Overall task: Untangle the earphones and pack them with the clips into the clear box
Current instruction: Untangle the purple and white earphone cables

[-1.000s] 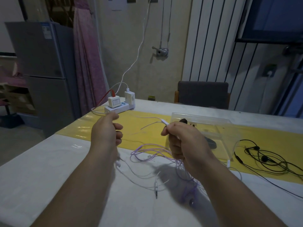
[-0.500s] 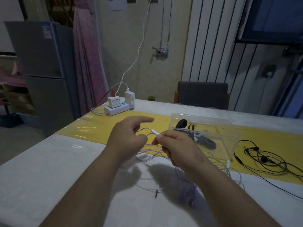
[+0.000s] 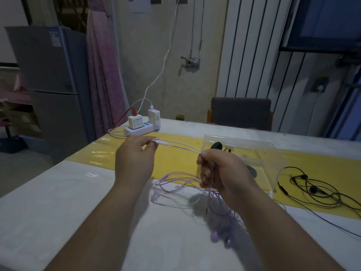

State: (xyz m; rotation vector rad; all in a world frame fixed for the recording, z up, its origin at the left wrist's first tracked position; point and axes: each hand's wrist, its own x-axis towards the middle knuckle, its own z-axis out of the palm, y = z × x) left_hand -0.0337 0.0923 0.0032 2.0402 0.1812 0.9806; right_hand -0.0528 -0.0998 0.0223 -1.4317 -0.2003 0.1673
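Note:
My left hand pinches the white plug end of the purple earphones above the yellow runner. A short stretch of that cord runs taut to my right hand, which grips a bunch of purple strands. Loose loops hang below onto the white table, and two purple earbuds dangle under my right wrist. The clear box stands open just behind my right hand, with dark clips inside. A black pair of earphones lies tangled to the right of the box.
A white power strip with chargers and cables sits at the table's far left corner. A grey chair stands behind the far edge of the table. A yellow runner crosses the table. A grey fridge is at left.
My left hand came back to the cord, took the white plug end and drew it left. My right hand stayed in place, holding the bunched strands.

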